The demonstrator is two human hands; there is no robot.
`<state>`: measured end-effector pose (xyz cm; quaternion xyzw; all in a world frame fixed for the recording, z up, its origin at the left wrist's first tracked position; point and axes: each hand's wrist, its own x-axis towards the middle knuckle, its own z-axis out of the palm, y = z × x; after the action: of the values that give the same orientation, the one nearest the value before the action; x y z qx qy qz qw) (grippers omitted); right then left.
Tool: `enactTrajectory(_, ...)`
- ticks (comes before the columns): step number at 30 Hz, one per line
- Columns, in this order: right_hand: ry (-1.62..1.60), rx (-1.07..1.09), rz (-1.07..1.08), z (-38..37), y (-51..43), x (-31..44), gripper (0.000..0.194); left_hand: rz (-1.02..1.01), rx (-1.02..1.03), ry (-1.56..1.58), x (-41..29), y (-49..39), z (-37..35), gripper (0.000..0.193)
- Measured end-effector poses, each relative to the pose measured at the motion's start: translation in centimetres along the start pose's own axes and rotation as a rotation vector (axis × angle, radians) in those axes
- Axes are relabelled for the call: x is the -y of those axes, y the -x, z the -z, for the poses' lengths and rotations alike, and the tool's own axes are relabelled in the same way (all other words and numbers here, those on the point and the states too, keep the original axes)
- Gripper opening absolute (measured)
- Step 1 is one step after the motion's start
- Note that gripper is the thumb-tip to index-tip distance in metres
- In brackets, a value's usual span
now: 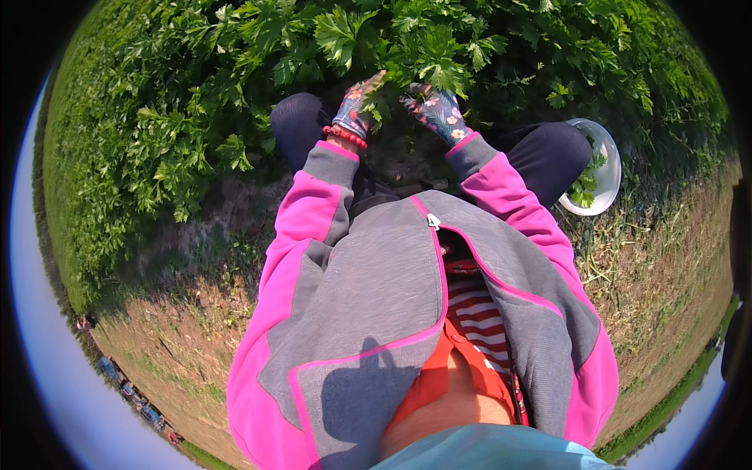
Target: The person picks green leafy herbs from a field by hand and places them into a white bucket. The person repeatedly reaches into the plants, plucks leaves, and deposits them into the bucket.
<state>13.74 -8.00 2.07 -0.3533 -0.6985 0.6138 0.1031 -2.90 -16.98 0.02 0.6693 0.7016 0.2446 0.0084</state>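
Observation:
My left hand point(356, 104), in a dark floral glove with a red bead bracelet point(346, 137) at the wrist, is among leafy green plants point(343, 38). Jagged green leaves point(374, 107) show at its palm side, and the fingers appear closed around them. My right hand point(437, 114) wears a matching glove, a short way to the right. Its fingers bend inward under a broad leaf point(443, 73), which partly covers them. Whether they grip a stem cannot be made out.
A white plastic bucket point(611, 170) holding some cut leaves point(584, 182) lies tilted beside my right knee point(555, 150). Dense foliage rises ahead and on both sides. Dry grassy ground point(652, 252) spreads behind. Far off at the lower left are small blurred vehicles point(141, 405).

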Motion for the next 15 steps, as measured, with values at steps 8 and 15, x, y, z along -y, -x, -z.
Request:
enactTrajectory(8,-0.434,-0.021,0.064,0.9,0.6,-0.4,0.013,0.731,-0.016,1.287,-1.4,-0.1,1.0,0.021)
enactTrajectory(15,-0.712,0.061,-0.13,0.7,0.3,-1.6,0.031,0.667,-0.064,1.205,0.7,1.3,-2.2,0.026)
